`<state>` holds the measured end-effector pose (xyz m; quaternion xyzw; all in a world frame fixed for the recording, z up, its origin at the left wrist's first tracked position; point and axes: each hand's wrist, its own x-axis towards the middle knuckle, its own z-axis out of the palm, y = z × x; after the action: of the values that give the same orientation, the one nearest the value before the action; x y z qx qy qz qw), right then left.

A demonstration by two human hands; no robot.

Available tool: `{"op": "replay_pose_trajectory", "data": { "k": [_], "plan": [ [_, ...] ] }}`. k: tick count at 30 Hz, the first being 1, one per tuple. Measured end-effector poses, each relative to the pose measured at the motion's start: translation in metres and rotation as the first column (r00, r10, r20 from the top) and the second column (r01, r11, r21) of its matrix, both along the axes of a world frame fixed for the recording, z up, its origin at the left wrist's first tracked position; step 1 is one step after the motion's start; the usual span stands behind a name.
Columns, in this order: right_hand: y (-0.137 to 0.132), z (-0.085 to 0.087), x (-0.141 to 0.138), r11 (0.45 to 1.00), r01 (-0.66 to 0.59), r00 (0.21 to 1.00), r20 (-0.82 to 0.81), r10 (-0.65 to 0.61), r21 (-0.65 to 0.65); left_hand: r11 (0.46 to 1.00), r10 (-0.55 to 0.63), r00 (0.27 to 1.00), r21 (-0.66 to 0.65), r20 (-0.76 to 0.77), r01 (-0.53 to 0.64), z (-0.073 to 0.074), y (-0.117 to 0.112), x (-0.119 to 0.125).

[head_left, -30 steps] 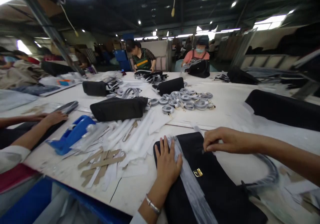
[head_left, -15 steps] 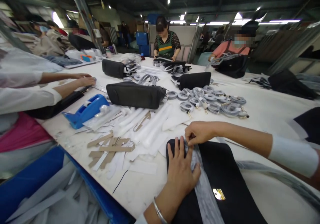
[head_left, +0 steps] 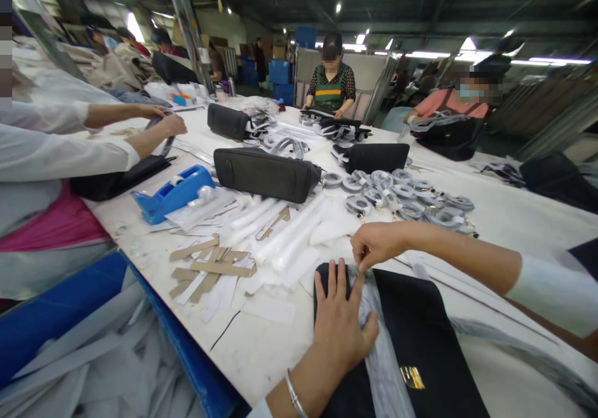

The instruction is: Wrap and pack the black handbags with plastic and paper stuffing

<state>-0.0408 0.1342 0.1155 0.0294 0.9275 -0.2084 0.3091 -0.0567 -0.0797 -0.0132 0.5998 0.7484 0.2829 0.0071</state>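
Observation:
A black bag (head_left: 427, 327) with a gold clasp (head_left: 412, 377) lies flat on the table before me. Along it runs a grey strap wrapped in clear plastic (head_left: 385, 368). My left hand (head_left: 341, 324) rests on the bag beside the strap, fingers spread and palm down, its index fingertip near the strap's far end. At that end, the fingers of my right hand (head_left: 376, 243) are pinched together on the wrapped strap; their tips are partly hidden. Another plastic-wrapped strap (head_left: 518, 337) curves out on the right side of the bag.
Cardboard strips (head_left: 217, 268), a blue tape dispenser (head_left: 172, 194) and coiled wrapped straps (head_left: 411, 197) lie beyond the bag. A dark bag (head_left: 266, 175) stands mid-table. A blue bin (head_left: 182, 356) of white scraps is at lower left. A co-worker's hands (head_left: 163, 128) work at left; others sit opposite.
The view has shifted, so most things sit slightly further right. My right hand still pinches at the strap's end, with its wrist a little changed. The left co-worker's hands have risen with a strap.

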Motion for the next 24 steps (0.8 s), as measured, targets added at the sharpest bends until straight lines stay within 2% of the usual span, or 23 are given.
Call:
{"op": "replay_pose_trajectory", "data": {
  "k": [5, 10, 18, 20, 22, 24],
  "plan": [
    [0.008, -0.001, 0.013, 0.999, 0.037, 0.997, -0.07, -0.04, -0.037, 1.0, 0.005, 1.0, 0.008, 0.012, -0.005, 0.001, 0.0, 0.0],
    [0.018, -0.018, 0.019, 0.975, 0.117, 0.99, -0.049, -0.129, -0.188, 1.0, -0.004, 1.0, 0.014, 0.03, 0.003, -0.001, 0.0, -0.001],
    [0.031, -0.038, 0.015, 0.961, 0.157, 0.983, -0.063, -0.175, -0.226, 0.998, 0.001, 1.0, 0.061, -0.002, -0.001, 0.002, -0.002, -0.003],
    [0.032, -0.04, 0.015, 0.958, 0.162, 0.982, -0.059, -0.18, -0.238, 0.992, -0.038, 0.997, 0.119, -0.063, 0.045, 0.001, -0.003, -0.003],
    [0.033, -0.042, 0.016, 0.954, 0.168, 0.981, -0.055, -0.187, -0.248, 0.968, -0.151, 0.977, 0.178, -0.15, 0.177, -0.003, -0.003, -0.003],
    [0.033, -0.045, 0.016, 0.951, 0.175, 0.979, -0.056, -0.195, -0.256, 0.933, -0.272, 0.942, 0.185, -0.195, 0.308, -0.009, -0.003, -0.001]
  ]
}}
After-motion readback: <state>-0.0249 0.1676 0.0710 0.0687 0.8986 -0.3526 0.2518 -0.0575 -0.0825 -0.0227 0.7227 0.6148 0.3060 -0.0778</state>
